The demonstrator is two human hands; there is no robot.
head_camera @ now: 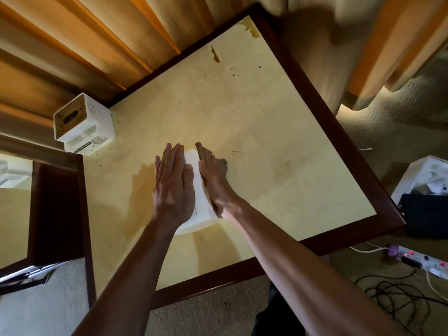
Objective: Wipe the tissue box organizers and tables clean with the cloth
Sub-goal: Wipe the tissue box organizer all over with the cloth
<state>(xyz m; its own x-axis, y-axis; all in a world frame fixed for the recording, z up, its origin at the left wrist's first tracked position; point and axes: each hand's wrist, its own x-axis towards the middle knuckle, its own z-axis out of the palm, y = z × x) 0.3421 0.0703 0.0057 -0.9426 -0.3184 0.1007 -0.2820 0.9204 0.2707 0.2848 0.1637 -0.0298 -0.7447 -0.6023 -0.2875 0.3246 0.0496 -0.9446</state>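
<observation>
Hands flank a white tissue box organizer [197, 197] standing on the yellow tabletop [254, 132]: the left hand [173, 187] lies flat with straight fingers against its left side, the right hand [214, 175] presses its right side, fingers extended. A second, spotted white organizer [83, 124] sits at the tabletop's far left corner, well apart, with brown stains [215, 55] near the far edge.
</observation>
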